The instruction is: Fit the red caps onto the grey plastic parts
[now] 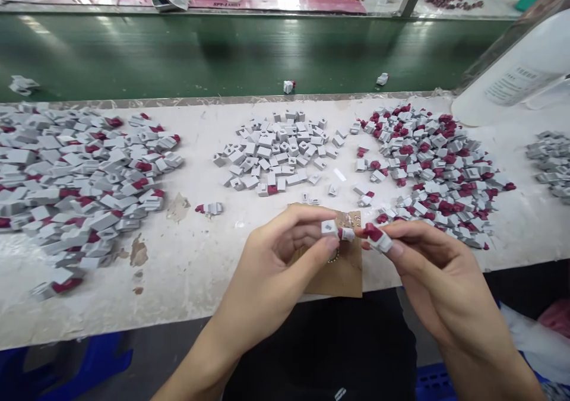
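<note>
My left hand [285, 258] pinches a small pale grey plastic block [328, 229] between thumb and forefinger. A smaller maroon-and-white part [347, 234] sticks out from the block's right side; whether the two are joined I cannot tell. Close by on the right, my right hand [427, 264] grips a maroon-and-grey plastic piece [376, 238] with thumb and fingertips, its maroon end uppermost. The two held pieces are a short gap apart. Below them lies a brown cardboard sheet [341, 279] at the worktop's front edge, partly covered by my left hand.
Maroon-and-grey pieces are heaped at left [89, 175] and right [436, 169], with a pile of grey blocks [280, 145] between them. A white bottle [512, 80] stands at the back right. Behind the worktop runs a green belt [200, 56] carrying a few loose pieces.
</note>
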Tool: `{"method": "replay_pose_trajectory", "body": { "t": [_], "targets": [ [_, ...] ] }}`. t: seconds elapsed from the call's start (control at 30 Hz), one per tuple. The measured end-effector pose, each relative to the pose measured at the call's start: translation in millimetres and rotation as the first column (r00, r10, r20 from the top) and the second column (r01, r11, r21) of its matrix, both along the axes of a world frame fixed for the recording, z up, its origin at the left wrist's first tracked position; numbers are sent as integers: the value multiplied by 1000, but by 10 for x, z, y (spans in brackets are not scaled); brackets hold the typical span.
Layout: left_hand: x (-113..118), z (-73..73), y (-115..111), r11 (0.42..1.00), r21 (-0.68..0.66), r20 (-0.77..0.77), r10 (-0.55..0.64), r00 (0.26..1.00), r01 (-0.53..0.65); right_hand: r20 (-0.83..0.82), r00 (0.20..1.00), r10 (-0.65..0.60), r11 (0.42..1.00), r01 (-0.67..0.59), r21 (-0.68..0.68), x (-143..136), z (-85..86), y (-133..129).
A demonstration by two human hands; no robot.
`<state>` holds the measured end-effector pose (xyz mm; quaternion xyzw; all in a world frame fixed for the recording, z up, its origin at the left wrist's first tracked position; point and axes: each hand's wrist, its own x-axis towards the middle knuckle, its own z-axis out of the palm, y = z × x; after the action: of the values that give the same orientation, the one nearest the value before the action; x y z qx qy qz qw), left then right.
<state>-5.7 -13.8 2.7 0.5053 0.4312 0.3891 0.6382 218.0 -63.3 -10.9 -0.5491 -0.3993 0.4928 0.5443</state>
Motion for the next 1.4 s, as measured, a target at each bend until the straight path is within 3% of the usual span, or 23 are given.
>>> {"method": "replay_pose_trajectory", "body": {
  "t": [0.13, 0.27, 0.57, 0.73, 0.97, 1.17, 1.4],
  "targets": [
    [169, 22, 99, 996, -73, 134, -46, 990, 56, -149, 988, 33, 999, -39, -32, 30, 60, 121],
    [237, -20, 137, 993, -74, 202, -73, 977, 89, -93, 994, 51, 999, -53, -13, 35, 82, 157],
    [204, -55, 164, 989, -97, 220, -89, 971, 112, -104, 993, 55, 998, -55, -4, 38, 90, 179],
    [129, -53, 187, 989, -136, 187, -26, 982, 52, -71, 997, -4, 1000, 3, -21, 11, 79, 181],
    [129, -67, 166, 979, -187, 271, -25, 962, 78, -175, 984, 20, 1000, -20, 5, -81, 94, 218],
    [161, -91, 138, 991, -133, 124, 47, 991, -30, -249, 968, -42, 999, 33, -39, -168, 73, 274],
    [114, -13, 139, 981, -195, 159, 30, 987, 2, -264, 962, -66, 998, 65, -12, -259, 85, 371]
  ]
}}
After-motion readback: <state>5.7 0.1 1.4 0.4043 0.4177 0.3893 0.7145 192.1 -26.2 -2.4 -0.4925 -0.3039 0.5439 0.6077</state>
